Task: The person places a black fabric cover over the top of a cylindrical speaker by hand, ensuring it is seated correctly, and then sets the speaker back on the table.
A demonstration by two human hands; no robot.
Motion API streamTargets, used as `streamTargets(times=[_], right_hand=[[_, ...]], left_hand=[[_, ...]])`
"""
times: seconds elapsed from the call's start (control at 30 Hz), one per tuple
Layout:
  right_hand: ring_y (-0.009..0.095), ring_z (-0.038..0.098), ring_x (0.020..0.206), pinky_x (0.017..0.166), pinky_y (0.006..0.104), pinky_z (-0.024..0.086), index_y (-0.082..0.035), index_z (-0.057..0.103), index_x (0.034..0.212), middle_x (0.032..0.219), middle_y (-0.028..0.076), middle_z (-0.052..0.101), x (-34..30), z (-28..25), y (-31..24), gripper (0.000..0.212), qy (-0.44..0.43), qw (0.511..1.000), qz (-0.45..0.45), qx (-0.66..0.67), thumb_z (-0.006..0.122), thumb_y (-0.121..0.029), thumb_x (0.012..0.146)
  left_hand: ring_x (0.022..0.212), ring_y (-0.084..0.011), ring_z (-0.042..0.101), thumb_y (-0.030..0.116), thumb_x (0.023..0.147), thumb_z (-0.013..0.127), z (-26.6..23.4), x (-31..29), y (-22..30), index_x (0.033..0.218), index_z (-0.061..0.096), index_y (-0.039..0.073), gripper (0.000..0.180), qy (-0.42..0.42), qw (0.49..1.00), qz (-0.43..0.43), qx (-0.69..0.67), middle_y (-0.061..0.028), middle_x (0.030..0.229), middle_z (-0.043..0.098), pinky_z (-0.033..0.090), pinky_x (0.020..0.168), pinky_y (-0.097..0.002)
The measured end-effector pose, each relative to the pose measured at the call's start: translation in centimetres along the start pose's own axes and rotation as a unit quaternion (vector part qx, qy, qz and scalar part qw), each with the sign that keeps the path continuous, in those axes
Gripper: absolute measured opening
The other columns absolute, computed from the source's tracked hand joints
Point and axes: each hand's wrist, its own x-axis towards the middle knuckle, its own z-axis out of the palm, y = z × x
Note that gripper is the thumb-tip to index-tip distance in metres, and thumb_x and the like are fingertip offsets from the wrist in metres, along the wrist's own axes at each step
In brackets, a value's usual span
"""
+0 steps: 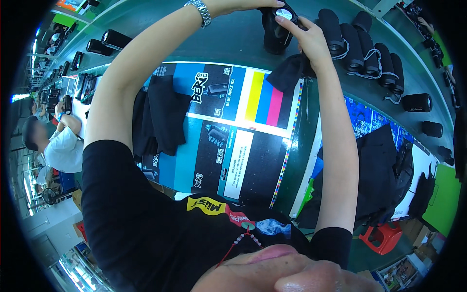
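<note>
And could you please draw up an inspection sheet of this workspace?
Surface: green tabletop, partly covered by printed sheets.
Job's things: black cylinder with a silver disc, at the hands.
Clutter: dark cloths on the left.
Hands: left hand at the cylinder's top, partly out of frame; right hand gripping it.
Cables: pale cords by other cylinders, right.
Surroundings: co-worker left, red stool right.

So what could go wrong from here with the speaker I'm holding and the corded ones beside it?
Your right hand is at the silver end of the speaker, so that shiny face might get smudged. The pale cords loop among the right-hand speakers, so lifting one could drag another. Those are round and close together, so a knock might set one rolling.
</note>
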Motion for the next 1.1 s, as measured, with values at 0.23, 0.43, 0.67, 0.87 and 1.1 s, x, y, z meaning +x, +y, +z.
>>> streamTargets(times=[0.23,0.43,0.67,0.87,1.1], right_hand=[[0.023,0.066,0.088,0.075,0.0289,0.048,-0.001,0.068,0.108,0.094,0.014,0.068,0.4,-0.8,-1.2,0.078,-0.007,0.997,0.048,-0.061,0.072,-0.066,0.064],[0.018,0.059,0.070,0.061,0.0263,0.044,0.000,0.067,0.110,0.085,0.012,0.067,1.0,-1.6,-0.7,0.075,-0.023,0.994,0.015,-0.107,0.074,-0.061,0.065],[0.018,0.063,0.065,0.056,0.0294,0.048,0.004,0.063,0.106,0.079,0.013,0.066,1.3,-1.6,1.1,0.069,0.090,0.986,-0.054,-0.127,0.074,-0.054,0.072],[0.031,0.068,0.086,0.075,0.0366,0.051,0.002,0.058,0.100,0.091,0.019,0.067,-2.7,-1.0,1.2,0.067,0.092,0.972,-0.173,-0.134,0.081,-0.051,0.066],[0.029,0.068,0.088,0.077,0.0366,0.051,0.001,0.059,0.108,0.094,0.017,0.068,-3.3,-1.8,0.8,0.061,0.069,0.990,-0.076,-0.097,0.081,-0.040,0.069]], left_hand=[[0.075,-0.0356,0.063,0.034,0.091,0.055,1.3,0.6,0.3,0.086,0.065,-0.001,0.036,0.094,0.972,0.138,0.167,-0.0213,0.079,0.065,0.048,0.069,-0.0434],[0.074,-0.0403,0.061,0.032,0.089,0.054,1.7,-1.1,4.5,0.080,0.064,0.002,0.033,0.103,0.942,0.207,0.243,-0.0216,0.077,0.063,0.048,0.068,-0.0479],[0.081,-0.0379,0.061,0.035,0.091,0.052,1.3,-0.7,5.6,0.082,0.064,0.003,0.035,0.079,0.949,0.228,0.203,-0.0205,0.080,0.064,0.047,0.071,-0.0440],[0.073,-0.0283,0.057,0.035,0.089,0.062,4.1,-0.5,4.0,0.082,0.066,0.002,0.034,0.181,0.935,0.263,0.153,-0.0118,0.075,0.060,0.045,0.065,-0.0379],[0.069,-0.0229,0.063,0.043,0.089,0.061,2.2,-1.3,5.9,0.087,0.071,0.006,0.038,0.090,0.972,0.172,0.132,-0.0117,0.076,0.067,0.049,0.063,-0.0331]])
